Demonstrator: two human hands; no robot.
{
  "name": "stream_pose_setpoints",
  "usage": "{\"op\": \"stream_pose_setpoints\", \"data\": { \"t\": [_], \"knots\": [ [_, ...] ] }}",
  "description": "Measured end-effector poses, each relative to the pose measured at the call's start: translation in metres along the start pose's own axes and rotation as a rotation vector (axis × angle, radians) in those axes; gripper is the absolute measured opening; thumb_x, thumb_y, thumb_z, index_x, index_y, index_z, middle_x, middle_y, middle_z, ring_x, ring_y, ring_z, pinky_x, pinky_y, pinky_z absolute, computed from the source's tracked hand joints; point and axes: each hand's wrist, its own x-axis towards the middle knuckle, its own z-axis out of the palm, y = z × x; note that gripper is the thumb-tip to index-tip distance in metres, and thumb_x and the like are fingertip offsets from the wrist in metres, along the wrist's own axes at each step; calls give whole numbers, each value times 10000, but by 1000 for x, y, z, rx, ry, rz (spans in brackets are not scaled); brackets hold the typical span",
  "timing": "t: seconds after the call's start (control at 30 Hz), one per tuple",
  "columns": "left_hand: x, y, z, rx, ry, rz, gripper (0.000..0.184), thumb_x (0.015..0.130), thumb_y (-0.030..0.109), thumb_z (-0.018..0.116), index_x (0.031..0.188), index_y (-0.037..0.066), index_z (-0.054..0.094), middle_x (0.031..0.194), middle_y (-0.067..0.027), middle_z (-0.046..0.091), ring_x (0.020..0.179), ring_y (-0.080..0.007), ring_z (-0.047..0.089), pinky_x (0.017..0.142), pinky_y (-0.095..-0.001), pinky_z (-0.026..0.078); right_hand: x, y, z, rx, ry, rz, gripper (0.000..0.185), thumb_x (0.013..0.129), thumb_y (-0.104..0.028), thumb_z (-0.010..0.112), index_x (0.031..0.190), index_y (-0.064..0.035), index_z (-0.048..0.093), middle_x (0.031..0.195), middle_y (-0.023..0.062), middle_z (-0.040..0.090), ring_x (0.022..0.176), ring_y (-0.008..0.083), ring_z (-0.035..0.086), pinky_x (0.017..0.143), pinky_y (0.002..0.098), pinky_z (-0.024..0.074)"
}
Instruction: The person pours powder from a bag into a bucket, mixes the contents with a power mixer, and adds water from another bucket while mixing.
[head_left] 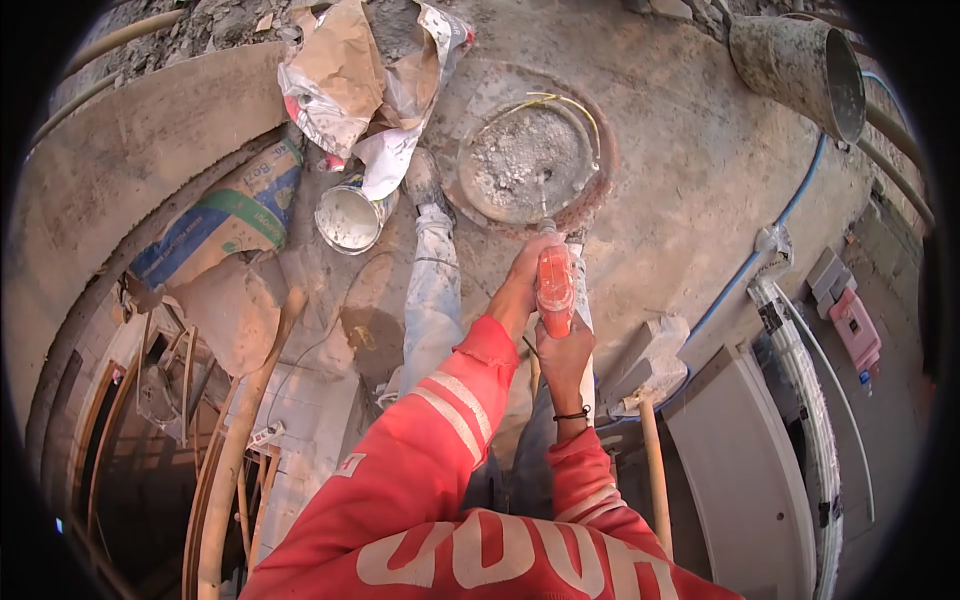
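Note:
An orange-red power drill (555, 288) points away from me, its long bit or rod reaching into a round tub. My left hand (520, 272) is wrapped round the drill's front part near the chuck. Behind it, my right hand (565, 352) grips the drill's rear handle. The tub (468, 180) sits on the dusty floor and holds a grey, lumpy powdery mix (525, 158). A yellow strip or cord (575, 102) lies along the tub's far rim. Where the rod enters the mix, there is a small dark hollow.
Left of the tub are torn paper bags (340, 75), a white-crusted bucket (348, 218) and a blue-green cement bag (225, 220). A dirty bucket (790, 65) lies tipped at upper right. A shovel (240, 310), a long-handled tool (652, 470) and a blue hose (730, 285) lie nearby.

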Motion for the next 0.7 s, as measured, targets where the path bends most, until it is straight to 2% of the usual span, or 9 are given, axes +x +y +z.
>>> {"op": "stream_pose_setpoints", "data": {
  "t": [0.1, 0.2, 0.4, 0.5, 0.6, 0.7],
  "knots": [
    [-4, -6, -8, 23, 74, 36, 311, 854, 350, 753, 920, 87, 602, 854, -115, 659, 676, -273, 665, 621, -437, 585, -9, 2, 6, 43, 6, 2, 265, 749, -120, 713, 959, 41, 721, 754, 213, 716, 715, 290, 730, 700, 424, 538],
    [-4, -7, -18, 132, 16, 32, 318, 857, 364, 748, 946, 91, 612, 892, -122, 673, 695, -283, 677, 629, -439, 587, -12, 8, 8, 34, -24, 22, 270, 756, -120, 715, 973, 40, 724, 762, 214, 721, 722, 295, 735, 704, 424, 539],
    [0, -7, -25, 46, 8, -7, 320, 860, 371, 742, 976, 100, 618, 923, -124, 680, 723, -291, 689, 640, -433, 587, -16, 5, 7, 34, -61, 69, 258, 761, -134, 724, 951, 41, 725, 758, 223, 722, 729, 326, 741, 706, 432, 543],
    [-10, -5, -18, -15, 79, -3, 284, 876, 319, 740, 933, 76, 603, 806, -99, 655, 665, -259, 660, 630, -419, 581, -15, 6, 8, -5, -76, 65, 259, 757, -135, 731, 947, 40, 729, 762, 226, 724, 738, 330, 745, 706, 438, 545],
    [-11, -4, -28, 34, 51, -1, 313, 886, 370, 726, 1013, 107, 614, 963, -130, 677, 744, -299, 692, 660, -441, 590, -16, 2, 8, -36, -83, 68, 270, 748, -135, 741, 957, 36, 738, 775, 228, 730, 746, 333, 747, 714, 436, 549],
    [-13, -3, -31, -2, 65, 5, 287, 901, 348, 723, 1005, 104, 614, 966, -130, 676, 764, -305, 691, 673, -458, 596, -18, -5, 8, -7, -96, 71, 295, 739, -139, 753, 982, 28, 747, 802, 231, 737, 756, 344, 747, 723, 431, 554]
  ]
}}
